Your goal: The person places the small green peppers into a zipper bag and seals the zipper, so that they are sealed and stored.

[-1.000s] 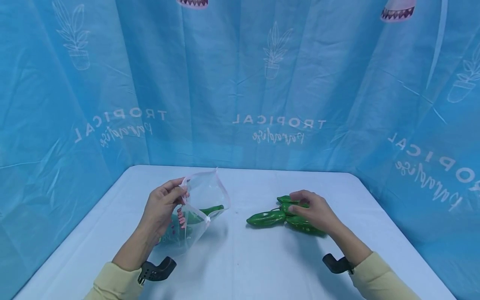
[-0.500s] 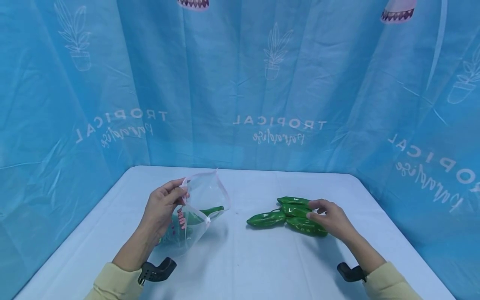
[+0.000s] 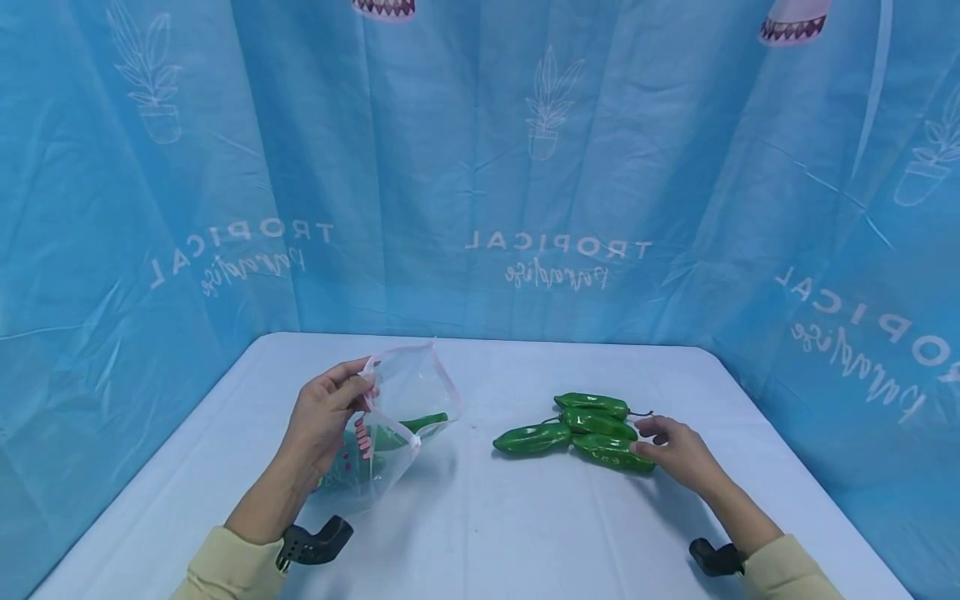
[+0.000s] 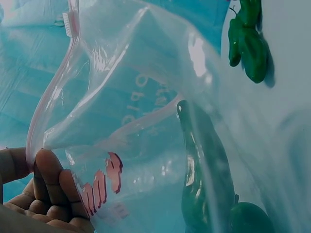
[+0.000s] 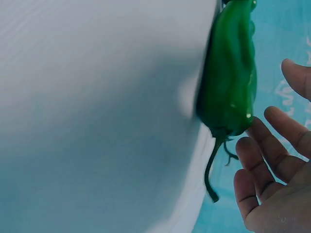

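Across the white table (image 3: 525, 533), hemmed on three sides by blue printed curtain (image 3: 442, 167), I log four green peppers (image 3: 597, 423) bunched right of centre, right hand (image 3: 681, 452) beside them, fingers parted, left hand (image 3: 321, 417) pinching the rim of a clear bag (image 3: 392, 465) containing more peppers (image 4: 206, 179).

Clear zip bag (image 3: 395, 400), mouth open, green peppers (image 4: 206, 165) inside; four glossy peppers (image 3: 597, 423) lying clustered.
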Motion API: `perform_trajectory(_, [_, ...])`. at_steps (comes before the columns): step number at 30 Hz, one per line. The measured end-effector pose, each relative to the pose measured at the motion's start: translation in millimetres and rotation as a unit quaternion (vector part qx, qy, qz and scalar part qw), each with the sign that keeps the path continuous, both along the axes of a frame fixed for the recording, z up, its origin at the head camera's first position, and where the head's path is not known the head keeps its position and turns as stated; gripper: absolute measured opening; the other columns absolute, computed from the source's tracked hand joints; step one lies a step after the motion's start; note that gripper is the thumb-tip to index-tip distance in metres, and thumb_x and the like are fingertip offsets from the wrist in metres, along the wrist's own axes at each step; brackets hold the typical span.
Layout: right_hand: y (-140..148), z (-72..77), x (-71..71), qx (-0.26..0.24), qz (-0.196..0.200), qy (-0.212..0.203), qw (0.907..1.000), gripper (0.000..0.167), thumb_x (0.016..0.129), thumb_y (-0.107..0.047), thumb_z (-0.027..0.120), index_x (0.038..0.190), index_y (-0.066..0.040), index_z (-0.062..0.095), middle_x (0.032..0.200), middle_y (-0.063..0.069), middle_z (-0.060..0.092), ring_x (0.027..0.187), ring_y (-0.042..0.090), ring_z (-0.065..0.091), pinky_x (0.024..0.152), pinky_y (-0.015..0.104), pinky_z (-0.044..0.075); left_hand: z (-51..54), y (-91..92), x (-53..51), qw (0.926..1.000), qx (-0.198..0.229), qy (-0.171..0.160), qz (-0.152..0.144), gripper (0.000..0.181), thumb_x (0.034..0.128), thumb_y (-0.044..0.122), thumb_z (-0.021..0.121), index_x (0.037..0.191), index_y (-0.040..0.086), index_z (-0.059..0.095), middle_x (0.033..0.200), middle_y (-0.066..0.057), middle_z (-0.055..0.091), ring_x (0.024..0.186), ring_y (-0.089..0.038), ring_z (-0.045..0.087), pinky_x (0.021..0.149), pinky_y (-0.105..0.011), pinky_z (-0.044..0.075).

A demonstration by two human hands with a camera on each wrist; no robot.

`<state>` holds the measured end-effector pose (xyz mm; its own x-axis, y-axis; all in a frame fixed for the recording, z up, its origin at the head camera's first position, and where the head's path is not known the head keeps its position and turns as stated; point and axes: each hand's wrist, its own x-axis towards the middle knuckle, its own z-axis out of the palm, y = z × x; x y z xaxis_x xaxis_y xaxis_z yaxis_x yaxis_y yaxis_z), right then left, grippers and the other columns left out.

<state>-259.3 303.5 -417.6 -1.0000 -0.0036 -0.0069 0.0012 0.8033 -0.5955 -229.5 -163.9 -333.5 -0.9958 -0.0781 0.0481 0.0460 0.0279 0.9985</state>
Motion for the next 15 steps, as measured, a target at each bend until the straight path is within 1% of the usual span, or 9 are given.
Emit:
perform_trajectory(3, [3, -3.1, 0.4, 0.001, -0.003, -0.009, 1.0000, 0.053, 0.084, -0.032, 0.068, 0.125, -0.001, 0.056, 0.120, 0.019, 0.060, 0.104, 0.029, 0.057, 0.080, 0.041, 0.051, 0.1, -0.1, 0.0, 1.0000, -0.001, -0.003, 0.000, 0.045, 0.0938, 0.030, 0.057, 0.133, 0.009, 0.051, 0.081, 0.013, 0.060, 0.078, -0.007, 0.053, 0.086, -0.024, 0.044])
perform_trajectory(8, [7, -7.6, 1.6, 0.001, -0.005, -0.012, 0.9999, 0.052, 0.083, -0.030, 0.069, 0.123, 0.001, 0.056, 0.117, 0.020, 0.061, 0.102, 0.028, 0.058, 0.081, 0.042, 0.050, 0.8, 0.0, -0.1, 1.0000, -0.003, -0.004, -0.001, 0.045, 0.0942, 0.029, 0.056, 0.134, 0.009, 0.050, 0.082, 0.013, 0.060, 0.079, -0.008, 0.053, 0.089, -0.025, 0.043])
perform_trajectory(15, [11, -11.4, 2.1, -0.001, -0.008, -0.032, 0.9994, 0.056, 0.083, -0.033, 0.070, 0.125, 0.001, 0.055, 0.116, 0.019, 0.061, 0.101, 0.027, 0.059, 0.080, 0.043, 0.049, 1.1, -0.1, -0.3, 1.0000, -0.005, -0.003, 0.000, 0.045, 0.0942, 0.030, 0.056, 0.134, 0.009, 0.051, 0.081, 0.013, 0.060, 0.079, -0.008, 0.053, 0.087, -0.025, 0.043])
